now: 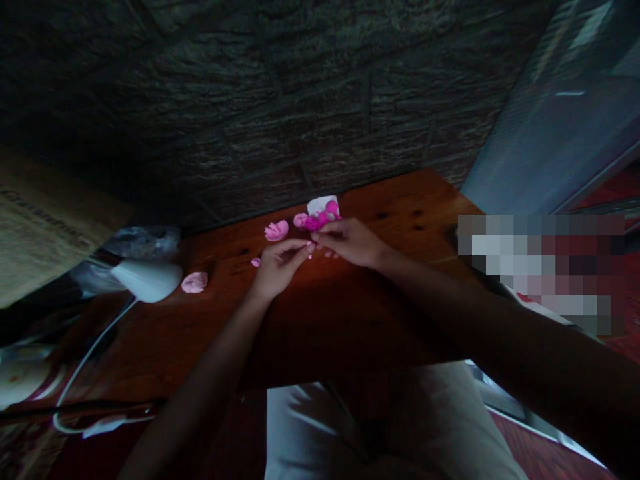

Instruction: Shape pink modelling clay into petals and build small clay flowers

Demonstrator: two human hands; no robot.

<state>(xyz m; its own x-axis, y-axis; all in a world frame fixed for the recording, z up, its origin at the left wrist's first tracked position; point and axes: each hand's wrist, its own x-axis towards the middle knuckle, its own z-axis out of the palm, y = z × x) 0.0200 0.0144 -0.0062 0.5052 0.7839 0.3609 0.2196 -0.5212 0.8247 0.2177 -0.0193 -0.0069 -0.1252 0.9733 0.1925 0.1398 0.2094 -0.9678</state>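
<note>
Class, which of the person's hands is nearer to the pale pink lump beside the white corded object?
Left. The left hand is to the right of the pale pink lump, apart from it; the right hand is farther right.

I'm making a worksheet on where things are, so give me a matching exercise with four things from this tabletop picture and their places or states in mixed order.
Things:
1. Petalled pink flower
2. Crumpled pale pink piece
3. White pad
4. Brown packaging with lettering

Places and states:
A. Partly covered by magenta pieces
B. Just beyond the left hand
C. At the picture's left edge
D. Beside the white cone-shaped object

Pairs: 1-B; 2-D; 3-A; 4-C
</note>
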